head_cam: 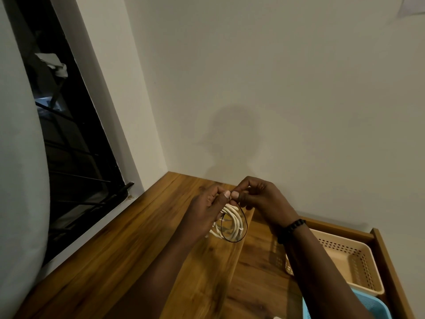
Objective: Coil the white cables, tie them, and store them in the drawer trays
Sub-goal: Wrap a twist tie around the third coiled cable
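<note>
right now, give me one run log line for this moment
stage: tying | left hand: holds white cable coil | right hand: pinches black tie | beige tray: empty

Wooden tabletop (pixel 119 245) against wall; open drawer (pixel 388 261) carries beige tray (pixel 358 268), blue tray (pixel 372 305).

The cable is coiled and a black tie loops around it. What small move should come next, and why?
Probably pull the black tie tight: it hangs loose round the coiled white cable, and both hands, left and right, pinch its top.
</note>
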